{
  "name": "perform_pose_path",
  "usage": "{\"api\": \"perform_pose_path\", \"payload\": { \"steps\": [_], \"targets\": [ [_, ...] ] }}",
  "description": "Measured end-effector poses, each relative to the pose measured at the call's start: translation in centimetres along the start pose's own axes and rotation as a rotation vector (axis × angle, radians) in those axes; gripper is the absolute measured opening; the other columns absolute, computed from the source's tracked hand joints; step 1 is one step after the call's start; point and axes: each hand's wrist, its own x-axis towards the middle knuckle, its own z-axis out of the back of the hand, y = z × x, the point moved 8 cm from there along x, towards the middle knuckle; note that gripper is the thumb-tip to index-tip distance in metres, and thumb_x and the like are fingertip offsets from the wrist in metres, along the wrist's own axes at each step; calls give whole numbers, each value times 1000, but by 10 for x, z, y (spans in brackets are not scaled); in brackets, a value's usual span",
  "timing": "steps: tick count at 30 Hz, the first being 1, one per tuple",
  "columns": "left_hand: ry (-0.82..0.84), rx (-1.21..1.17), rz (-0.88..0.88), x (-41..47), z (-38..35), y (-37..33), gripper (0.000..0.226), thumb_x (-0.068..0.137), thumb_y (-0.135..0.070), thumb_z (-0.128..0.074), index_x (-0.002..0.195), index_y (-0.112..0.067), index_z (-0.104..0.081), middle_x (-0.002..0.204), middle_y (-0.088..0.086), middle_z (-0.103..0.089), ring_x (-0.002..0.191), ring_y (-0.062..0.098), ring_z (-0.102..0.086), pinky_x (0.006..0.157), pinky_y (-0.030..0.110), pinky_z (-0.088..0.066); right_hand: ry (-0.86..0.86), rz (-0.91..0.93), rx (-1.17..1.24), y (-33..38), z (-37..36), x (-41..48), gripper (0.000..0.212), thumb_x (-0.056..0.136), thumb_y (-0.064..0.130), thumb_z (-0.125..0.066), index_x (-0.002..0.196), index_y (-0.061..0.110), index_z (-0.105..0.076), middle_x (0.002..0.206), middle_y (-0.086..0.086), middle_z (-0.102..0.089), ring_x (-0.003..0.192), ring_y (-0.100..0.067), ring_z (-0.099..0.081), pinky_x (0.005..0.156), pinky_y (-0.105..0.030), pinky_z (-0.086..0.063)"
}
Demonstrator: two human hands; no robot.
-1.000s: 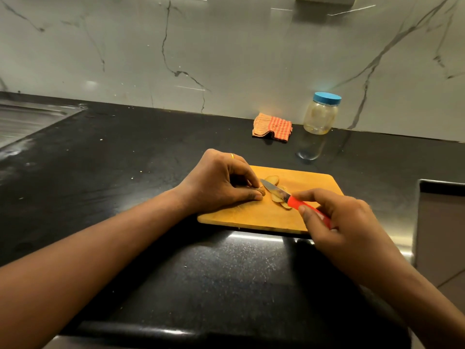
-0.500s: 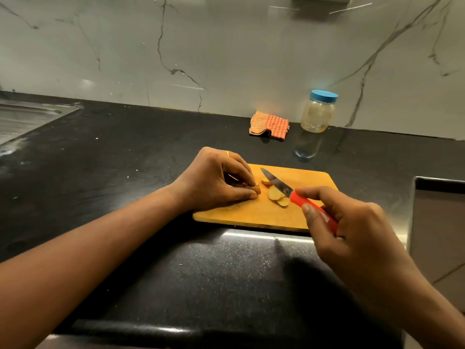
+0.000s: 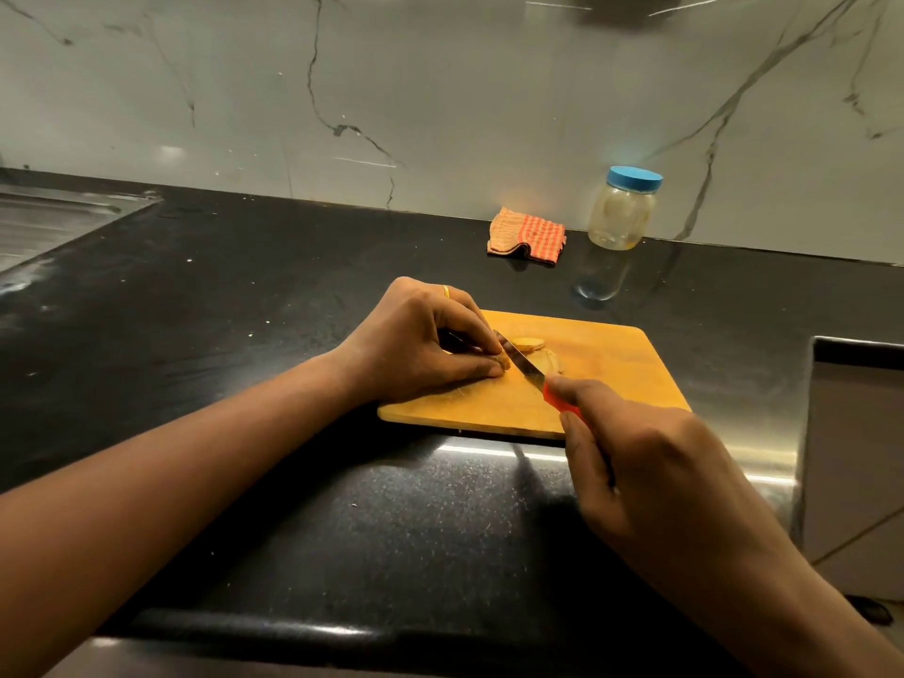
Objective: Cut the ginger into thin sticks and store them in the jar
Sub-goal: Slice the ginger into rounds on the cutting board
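Observation:
A wooden cutting board (image 3: 611, 384) lies on the black counter. My left hand (image 3: 420, 342) rests on its left part, fingers curled down on a small ginger piece (image 3: 504, 363) that is mostly hidden. My right hand (image 3: 650, 477) grips the red handle of a small knife (image 3: 526, 367), whose blade lies against the ginger at my left fingertips. Cut ginger slices (image 3: 538, 349) lie just right of the blade. A clear jar (image 3: 621, 215) with a blue lid stands shut at the back, by the wall.
A folded orange checked cloth (image 3: 527, 235) lies left of the jar. A steel sink drainboard (image 3: 49, 222) is at the far left. A raised steel-edged unit (image 3: 856, 433) borders the counter on the right. The marble wall runs along the back.
The knife blade has come back to the ginger at my left fingertips after lifting off it half a second ago. My left hand has stayed in place.

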Motion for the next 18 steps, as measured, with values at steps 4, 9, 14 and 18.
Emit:
{"api": "perform_pose_path", "payload": {
  "steps": [4,9,14,18],
  "targets": [
    [-6,12,-5,0,0,0,15,80,-18,-82,93,-11,-80,94,-2,-74,85,6,-72,75,27,-61,36,23,-79,2,-8,7,42,78,3,-70,119,2,-63,66,-4,-66,46,-7,-46,47,-17,-34],
    [-7,27,-8,0,1,1,15,81,-18,-82,93,-11,-80,93,-1,-75,84,7,-72,73,26,-61,76,24,-91,-1,-18,16,44,79,4,-71,121,1,-61,65,-4,-65,46,-11,-51,45,-19,-36],
    [-7,41,-19,0,1,0,14,81,-19,-82,92,-11,-80,92,0,-75,83,8,-72,73,25,-61,119,54,-121,0,-19,4,47,80,7,-69,126,1,-59,68,-2,-65,47,-6,-49,48,-14,-33],
    [-20,70,-25,1,1,-1,14,82,-21,-82,93,-12,-80,93,0,-75,82,8,-72,72,25,-60,124,63,-174,-6,-27,16,46,84,8,-65,129,2,-55,71,-5,-65,48,-14,-53,43,-22,-40]
  ]
}}
